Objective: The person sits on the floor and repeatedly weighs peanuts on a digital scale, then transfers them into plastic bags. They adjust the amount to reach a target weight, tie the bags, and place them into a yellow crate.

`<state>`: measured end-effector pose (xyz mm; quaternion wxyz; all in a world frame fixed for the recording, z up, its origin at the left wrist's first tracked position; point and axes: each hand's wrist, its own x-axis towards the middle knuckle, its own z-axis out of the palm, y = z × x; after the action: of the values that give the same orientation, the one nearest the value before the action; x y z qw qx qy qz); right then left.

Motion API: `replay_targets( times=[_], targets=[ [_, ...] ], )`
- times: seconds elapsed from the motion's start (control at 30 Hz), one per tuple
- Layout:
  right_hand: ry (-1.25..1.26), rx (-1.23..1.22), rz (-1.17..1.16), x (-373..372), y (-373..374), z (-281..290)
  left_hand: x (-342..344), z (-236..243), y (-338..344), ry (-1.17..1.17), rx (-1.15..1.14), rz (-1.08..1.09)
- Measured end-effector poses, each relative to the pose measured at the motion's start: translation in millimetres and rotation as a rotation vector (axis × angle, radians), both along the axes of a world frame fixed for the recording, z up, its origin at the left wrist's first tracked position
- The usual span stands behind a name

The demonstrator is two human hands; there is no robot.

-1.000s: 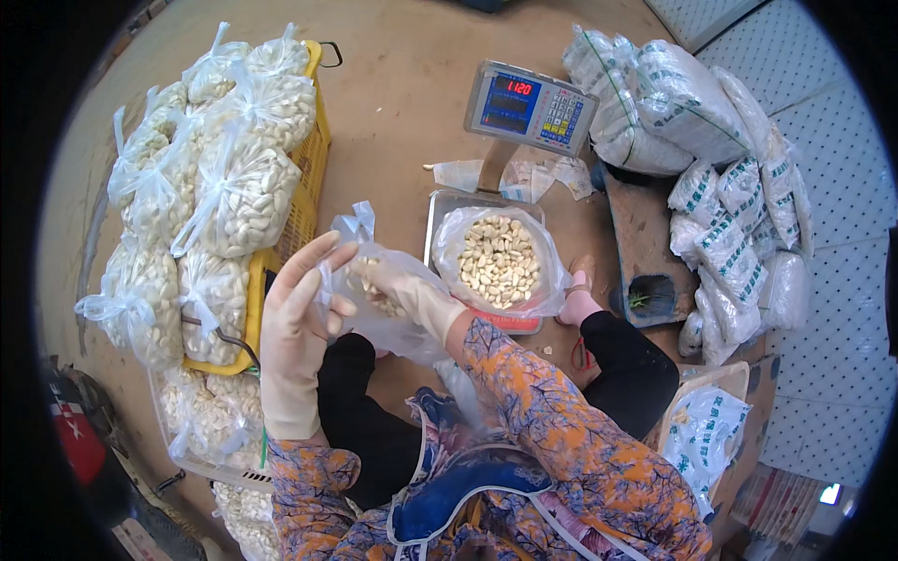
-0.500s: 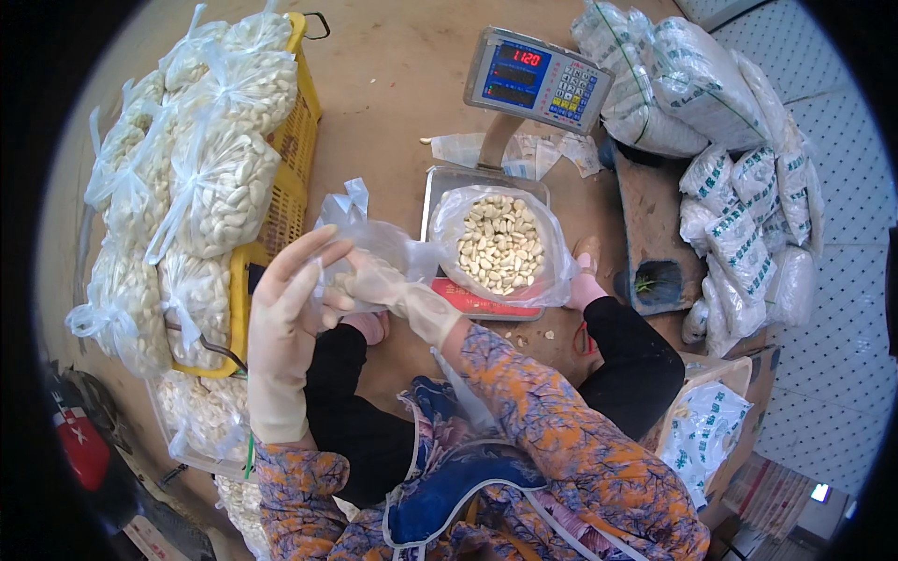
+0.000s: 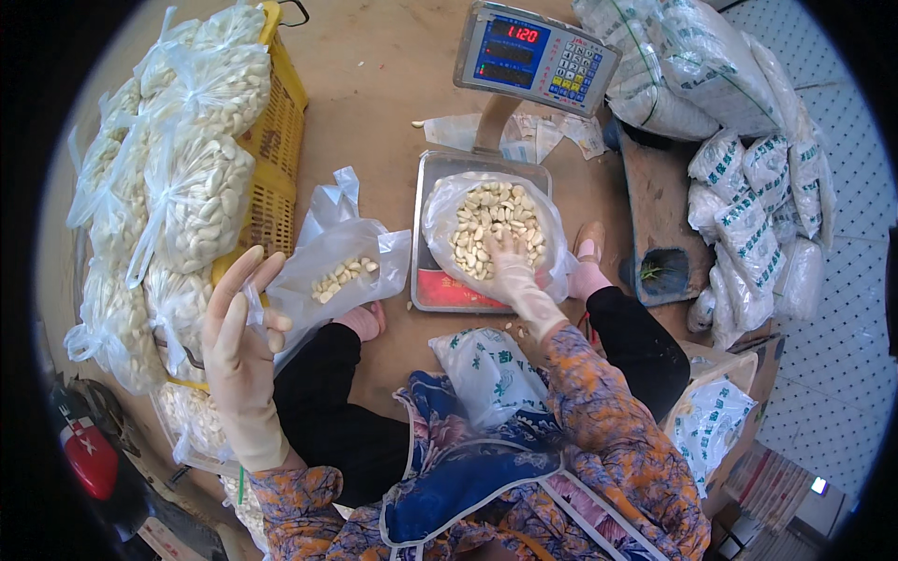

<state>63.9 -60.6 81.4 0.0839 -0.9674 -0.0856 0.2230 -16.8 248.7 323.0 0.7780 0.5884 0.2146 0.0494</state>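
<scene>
My right hand, in a cream rubber glove, reaches into an open clear plastic bag. Its fingers are stretched out on pale peeled cloves that look like garlic. That bag rests on the steel plate of a digital scale, whose display is lit red. Raised at the left, my gloved left hand is open, fingers apart. Beside it, a second clear bag lies on the floor with a small heap of cloves in it.
Tied bags of cloves are piled on a yellow crate at the left. Packed white bags stack up at the right by a dark tray. A printed bag lies near my lap; paper scraps lie behind the scale.
My right hand has left the small bag by my left hand and moved right into the bag on the scale. The small bag now lies down; my left hand has moved left and lower, off it.
</scene>
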Motion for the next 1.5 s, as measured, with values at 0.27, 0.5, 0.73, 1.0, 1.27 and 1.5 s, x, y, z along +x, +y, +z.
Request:
replay_targets(
  times=[0.27, 0.5, 0.73, 1.0, 1.27, 1.5],
  targets=[
    [-0.091, 0.097, -0.026, 9.0, 5.5, -40.6, 8.8, -1.4, -8.2, 0.036, 0.059, -0.011],
    [-0.079, 0.246, -0.028, 17.7, -12.5, -49.3, 13.5, -2.6, -13.4, 0.05, 0.028, -0.024],
    [-0.02, 0.32, -0.136, 31.3, -11.3, -32.5, 12.0, -0.7, -10.3, 0.025, -0.039, -0.07],
    [0.451, 1.275, -0.546, 15.8, 28.1, 79.8, 4.4, -0.7, -11.7, 0.034, -0.166, -0.093],
    [1.006, 1.224, -0.064, 8.9, 190.1, 95.6, -0.7, 9.7, -16.6, -0.062, -0.16, -0.151],
    [0.512, 1.218, -0.086, 1.0, 207.9, 91.4, 9.3, -0.1, 11.2, -0.045, 0.039, 0.093]
  ],
)
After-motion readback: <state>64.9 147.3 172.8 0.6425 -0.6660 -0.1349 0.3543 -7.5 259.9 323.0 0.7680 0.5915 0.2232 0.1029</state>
